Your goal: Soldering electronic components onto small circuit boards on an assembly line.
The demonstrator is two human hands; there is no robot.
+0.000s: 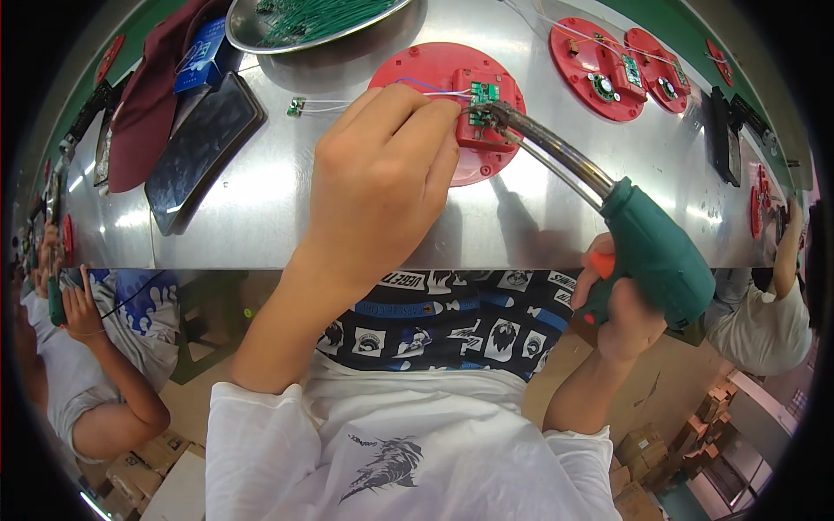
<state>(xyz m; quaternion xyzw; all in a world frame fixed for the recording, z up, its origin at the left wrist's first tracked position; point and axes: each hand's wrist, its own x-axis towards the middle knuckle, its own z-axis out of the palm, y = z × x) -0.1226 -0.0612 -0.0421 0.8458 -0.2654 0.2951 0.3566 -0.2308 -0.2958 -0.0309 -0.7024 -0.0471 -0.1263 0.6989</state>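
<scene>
My right hand (632,323) grips a green soldering gun (665,247) by its handle, the fingers beside its orange trigger. The gun's metal tip (497,115) reaches the small green circuit board (483,97) on a round red plastic housing (408,62). Close beside that board, my left hand (382,174) is pinched on what looks like a thin wire, its end mostly hidden by the fingertips. White and blue wires (426,89) run over the housing to the board. Left of the hand, a tiny board (296,107) lies at the white wires' other end.
A metal bowl of green wires (326,22) stands at the back. To the left lie a dark phone (204,152), a blue box (201,56) and maroon cloth (143,104). Two wired red housings (599,69) sit at the back right. Other people work on both sides.
</scene>
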